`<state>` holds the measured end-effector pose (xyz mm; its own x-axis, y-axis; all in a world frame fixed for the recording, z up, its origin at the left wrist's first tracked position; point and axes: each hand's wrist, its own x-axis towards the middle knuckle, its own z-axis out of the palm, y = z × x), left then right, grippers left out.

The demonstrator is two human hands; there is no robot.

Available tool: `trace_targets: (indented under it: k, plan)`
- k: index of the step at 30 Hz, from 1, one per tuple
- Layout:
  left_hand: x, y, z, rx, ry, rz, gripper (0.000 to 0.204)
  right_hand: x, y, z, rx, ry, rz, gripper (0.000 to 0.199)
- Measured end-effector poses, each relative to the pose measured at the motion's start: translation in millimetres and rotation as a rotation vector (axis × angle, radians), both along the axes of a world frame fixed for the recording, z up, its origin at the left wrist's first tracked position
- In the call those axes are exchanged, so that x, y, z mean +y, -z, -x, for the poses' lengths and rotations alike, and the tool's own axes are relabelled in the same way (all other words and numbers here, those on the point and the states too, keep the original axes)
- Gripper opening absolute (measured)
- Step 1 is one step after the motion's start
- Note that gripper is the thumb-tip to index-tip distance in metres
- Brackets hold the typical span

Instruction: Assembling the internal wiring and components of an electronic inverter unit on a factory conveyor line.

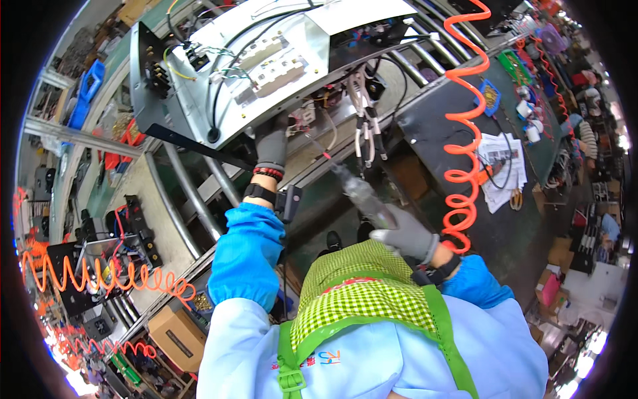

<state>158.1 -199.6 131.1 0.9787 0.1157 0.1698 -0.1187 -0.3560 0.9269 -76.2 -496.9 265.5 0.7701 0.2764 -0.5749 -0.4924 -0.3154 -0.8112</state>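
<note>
My right hand (409, 236), in a grey glove, is wrapped round a blurred grey air screwdriver (364, 196). Its thin shaft points up and left at the underside of a white metal chassis (232, 113). My left hand (271, 145), also gloved, reaches under the chassis's near edge, beside small wired parts (306, 118). The fingers of that hand are hidden there. A bundle of white cables with metal lugs (364, 130) hangs from the chassis to the right of the shaft. Wires and pale blocks (279, 70) sit on the chassis's upper face.
The chassis stands on a roller conveyor (186, 193). An orange coiled air hose (458, 116) hangs at the right, down to near my right hand. Beyond it a dark table (432, 126) carries papers (502, 169) and a blue bin (490, 96). A cardboard box (176, 338) stands at lower left.
</note>
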Motion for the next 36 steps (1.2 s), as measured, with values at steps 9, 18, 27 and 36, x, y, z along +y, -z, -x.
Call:
trace_targets:
  k: [9, 18, 27, 36]
  plan:
    - [-1.9, -7.9, 6.3, -0.008, -0.034, 0.147, 0.032, -254.6, -4.7, -51.9, -0.332, -0.750, 1.101, 0.033]
    - [12.7, -14.9, 37.4, 0.102, -0.056, -0.528, 0.032, -375.5, 141.2, -214.8, -0.764, -1.322, 1.208, 0.025]
    - [38.7, -23.3, 63.1, 0.218, -0.031, -1.219, 0.042, -360.1, 165.0, -211.6, -0.606, -0.894, 1.244, 0.038]
    - [121.9, -16.6, 78.4, 0.066, 0.173, -1.368, 0.042, -270.9, 387.0, 129.2, 0.298, -0.279, 0.536, 0.046]
